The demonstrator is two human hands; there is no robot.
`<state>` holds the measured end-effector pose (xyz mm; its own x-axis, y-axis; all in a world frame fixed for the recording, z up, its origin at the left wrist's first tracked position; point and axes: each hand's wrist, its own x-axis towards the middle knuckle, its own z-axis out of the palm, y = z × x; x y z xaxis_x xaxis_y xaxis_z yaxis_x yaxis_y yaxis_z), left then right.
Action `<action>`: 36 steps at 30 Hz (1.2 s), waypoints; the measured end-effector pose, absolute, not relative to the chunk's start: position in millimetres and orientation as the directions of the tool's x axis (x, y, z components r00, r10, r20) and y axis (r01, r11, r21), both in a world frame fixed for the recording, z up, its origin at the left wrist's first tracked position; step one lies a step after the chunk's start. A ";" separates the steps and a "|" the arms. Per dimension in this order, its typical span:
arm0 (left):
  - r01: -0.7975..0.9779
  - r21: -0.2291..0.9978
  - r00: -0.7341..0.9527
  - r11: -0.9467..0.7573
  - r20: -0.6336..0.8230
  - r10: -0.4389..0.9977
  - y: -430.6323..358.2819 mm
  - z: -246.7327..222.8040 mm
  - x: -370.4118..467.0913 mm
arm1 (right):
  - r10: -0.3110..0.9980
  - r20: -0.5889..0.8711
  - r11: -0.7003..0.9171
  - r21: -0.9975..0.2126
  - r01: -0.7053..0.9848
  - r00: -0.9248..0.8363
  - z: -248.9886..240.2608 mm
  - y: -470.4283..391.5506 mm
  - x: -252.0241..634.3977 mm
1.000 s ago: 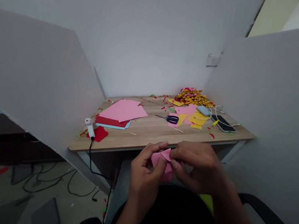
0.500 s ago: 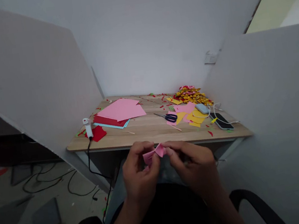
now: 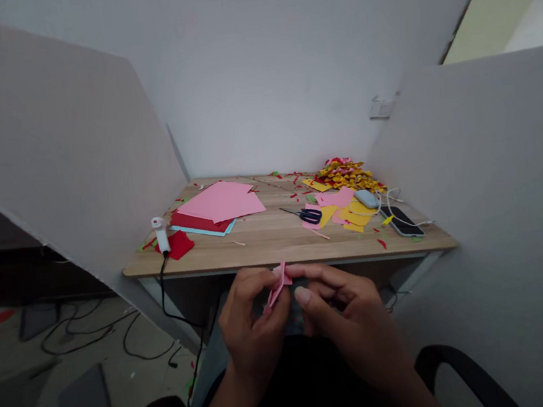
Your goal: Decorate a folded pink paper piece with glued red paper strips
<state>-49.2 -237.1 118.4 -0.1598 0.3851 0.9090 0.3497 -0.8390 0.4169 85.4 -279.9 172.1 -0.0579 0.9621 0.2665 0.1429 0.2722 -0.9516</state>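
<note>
- You had the small pink paper [image 3: 281, 280] in work, held up off the desk [image 3: 258, 249], nearer to you than the scissors [image 3: 310, 216] and a little to their left.
- Your left hand [image 3: 247, 314] had its thumb and forefinger pressed together on that paper, with only the folded layers between them; the upper tip stuck out beyond the grip.
- Your right hand [image 3: 349, 304] was loosely parted: its forefinger reached the paper's upper edge and seemed to touch it, while the thumb stood apart, so those fingers had no pinch on anything.
- The paper stood tilted and nearly edge-on to you, with a small flap jutting to the right. Whether its layers matched up was too small to tell.
- The step in hand looked like shaping a fold. Doing it well called for a still left pinch close to the crease, so that the layers could not slide over one another.
- The right thumb was best set opposite its forefinger before any pressing, since one finger alone could have pushed the tip askew.
- Such thin paper probably took a crease easily and kept a wrong one just as well, so lining up edges mattered more than force.
- The pink sheets [image 3: 224, 200] lay left of the scissors and the phone [image 3: 402, 220] right of them; neither crowded your hands.
</note>
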 end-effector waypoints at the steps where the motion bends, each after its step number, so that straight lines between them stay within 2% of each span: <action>1: 0.344 0.415 -0.162 -0.842 0.910 0.382 -237.0 118.5 -49.1 | 0.969 0.238 0.244 -0.964 0.105 -0.074 172.3 -279.6 85.2; 8: 0.359 0.399 -0.120 -0.844 0.916 0.382 -234.1 113.8 -49.9 | 0.986 0.152 0.148 -0.987 -0.061 -0.074 169.8 -268.3 84.3; 16: 0.371 0.376 -0.085 -0.849 0.924 0.372 -231.5 114.1 -46.5 | 0.987 0.128 0.120 -0.989 -0.083 -0.098 168.3 -260.0 88.9; 19: 0.387 0.371 -0.080 -0.844 0.926 0.370 -230.6 115.3 -47.5 | 0.985 0.162 0.162 -0.987 -0.009 -0.057 167.5 -261.7 86.8; 23: 0.368 0.405 -0.106 -0.837 0.913 0.395 -228.4 112.7 -49.9 | 0.960 0.275 0.257 -0.941 0.220 0.058 163.8 -264.6 82.7; 26: 0.362 0.384 -0.087 -0.849 0.921 0.379 -227.4 112.0 -51.3 | 0.953 0.300 0.271 -0.913 0.303 0.051 162.9 -264.1 81.0; 29: 0.374 0.369 -0.086 -0.851 0.927 0.364 -227.4 112.8 -52.1 | 0.967 0.255 0.243 -0.940 0.238 0.022 165.3 -261.1 80.1; 36: 0.416 0.352 -0.076 -0.839 0.932 0.354 -228.6 118.0 -52.4 | 0.985 0.137 0.132 -0.990 -0.051 -0.105 168.2 -253.8 82.4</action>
<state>-52.4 -228.6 118.0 -0.0761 0.3537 0.9323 0.4156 -0.8386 0.3521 82.4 -253.8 168.2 -0.1046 0.9851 0.1368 -0.0512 0.1320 -0.9899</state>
